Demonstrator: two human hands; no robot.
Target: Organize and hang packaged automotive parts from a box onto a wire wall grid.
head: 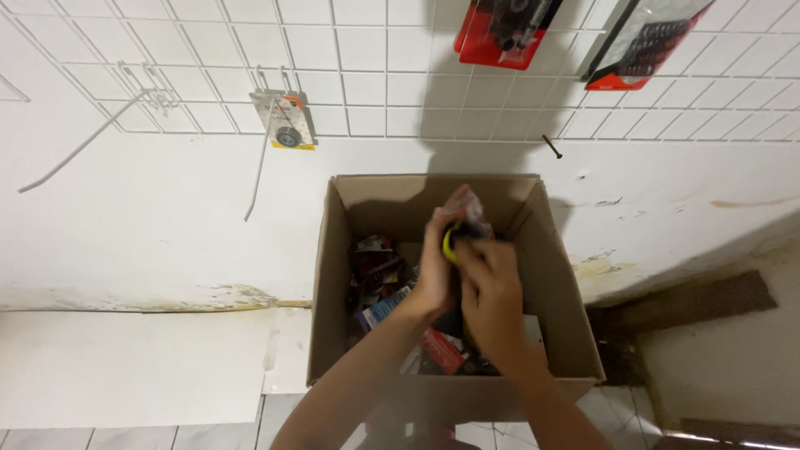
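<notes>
At frame centre I am gripping a packaged tool (463, 223) with both my left hand (435, 271) and right hand (493, 293) above the cardboard box (550, 275), lifting straight up to avoid snagging.

The packet (463, 210) with a yellow part is blurring between both hands, its kind staying unclear. The two red-backed packages (500, 33) on the wire grid (358, 83) are being cut off by the top edge. The cardboard box's (333, 275) contents (383, 283) are lying too jumbled to identify.

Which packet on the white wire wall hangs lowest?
The small packet with the orange top and a dark round wheel, left of the cardboard box. The two red packets hang higher, cut off at the picture's top edge.
</notes>
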